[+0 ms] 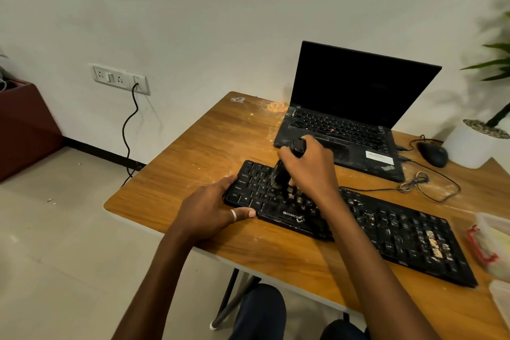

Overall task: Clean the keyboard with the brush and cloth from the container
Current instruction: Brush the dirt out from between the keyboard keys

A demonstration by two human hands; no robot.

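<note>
A black keyboard (392,226) lies diagonally on the wooden table (198,146), with pale crumbs on its middle and right keys. My right hand (309,165) grips a black brush (284,174) by its handle, bristles down on the upper left keys. My left hand (212,210) holds the keyboard's left end, thumb along its front edge and fingers over the left side. The clear plastic container (494,243) with a red clasp stands at the table's right edge; something pale lies inside, too blurred to name.
An open black laptop (353,119) stands behind the keyboard, dusty on its palm rest. A black mouse (433,153) and its coiled cable (416,182) lie to the right. A white plant pot (474,143) is at the far right. Pale dust patches mark the table.
</note>
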